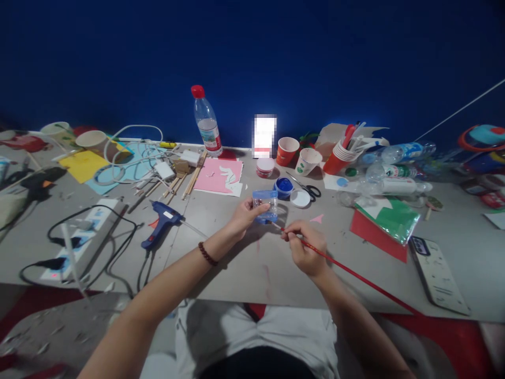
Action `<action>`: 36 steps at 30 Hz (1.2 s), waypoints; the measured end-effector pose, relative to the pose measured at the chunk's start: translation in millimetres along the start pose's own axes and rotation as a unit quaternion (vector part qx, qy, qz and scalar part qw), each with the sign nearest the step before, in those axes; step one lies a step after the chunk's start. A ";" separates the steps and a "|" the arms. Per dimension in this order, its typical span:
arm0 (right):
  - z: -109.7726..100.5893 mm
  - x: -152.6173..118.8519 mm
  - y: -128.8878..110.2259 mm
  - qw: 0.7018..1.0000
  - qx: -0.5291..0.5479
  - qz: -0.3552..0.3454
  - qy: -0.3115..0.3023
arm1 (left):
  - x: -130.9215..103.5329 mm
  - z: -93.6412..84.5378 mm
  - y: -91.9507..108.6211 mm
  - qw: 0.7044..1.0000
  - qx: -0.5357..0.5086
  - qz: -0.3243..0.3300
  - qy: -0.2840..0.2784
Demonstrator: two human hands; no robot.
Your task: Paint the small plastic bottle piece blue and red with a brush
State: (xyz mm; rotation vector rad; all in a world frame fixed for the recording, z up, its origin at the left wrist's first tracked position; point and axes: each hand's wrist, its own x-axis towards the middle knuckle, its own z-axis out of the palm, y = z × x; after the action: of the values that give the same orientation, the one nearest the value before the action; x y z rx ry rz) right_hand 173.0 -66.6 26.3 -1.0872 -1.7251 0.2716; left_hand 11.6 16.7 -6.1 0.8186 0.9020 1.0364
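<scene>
My left hand (247,215) is closed on a small clear plastic piece (266,202) with blue along its edges; it looks like a cut section of bottle, though I cannot be sure. In my right hand (305,246) is a long red paintbrush (355,272), its handle slanting down to the right. The brush tip touches or nearly touches the lower blue edge of the plastic piece. Just behind stands an open jar of blue paint (283,187), with a white lid (300,198) lying beside it.
Black scissors (313,192) lie right of the paint. A blue glue gun (161,223) and a power strip (84,239) with cables are on the left. Paper cups (288,151), a red-capped bottle (207,123) and a lit phone screen (264,134) line the back. Another phone (437,276) lies right.
</scene>
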 end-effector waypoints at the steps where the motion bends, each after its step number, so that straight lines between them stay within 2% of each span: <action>1: -1.3 0.7 0.2 1.000 -0.007 0.000 0.004 | 0.1 -0.2 -0.1 1.000 0.000 0.002 0.002; 6: -7.7 -0.3 6.4 0.999 -0.028 0.015 0.026 | 1.0 -0.5 -1.5 1.000 -0.008 -0.001 0.014; 12: -5.9 -11.0 16.2 0.997 0.044 0.054 0.037 | -2.2 3.3 0.9 1.000 0.002 0.005 0.025; 17: 0.7 -10.5 11.9 0.991 0.093 0.094 -0.025 | -4.1 4.8 2.3 1.000 0.008 0.008 0.019; 21: 2.1 -2.9 3.1 0.994 0.061 0.074 -0.046 | -3.5 3.8 2.2 1.000 0.003 0.004 0.010; 26: -2.6 1.6 2.4 0.999 -0.003 0.039 -0.009 | -0.6 0.4 -0.4 1.000 -0.022 0.006 0.007; 29: -7.5 0.8 8.4 0.999 -0.017 0.045 0.013 | 3.7 -4.1 -1.4 0.999 -0.032 0.000 0.009; 36: -13.9 -7.4 23.8 0.987 0.093 0.120 0.061 | 13.7 -13.7 12.1 0.989 -0.147 -0.026 0.016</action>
State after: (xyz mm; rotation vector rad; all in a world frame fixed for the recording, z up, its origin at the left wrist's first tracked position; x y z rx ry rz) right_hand 197.9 -63.1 12.7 -1.1475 -1.4302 0.4965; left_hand -1.8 35.1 -3.9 0.5301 0.7692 1.1082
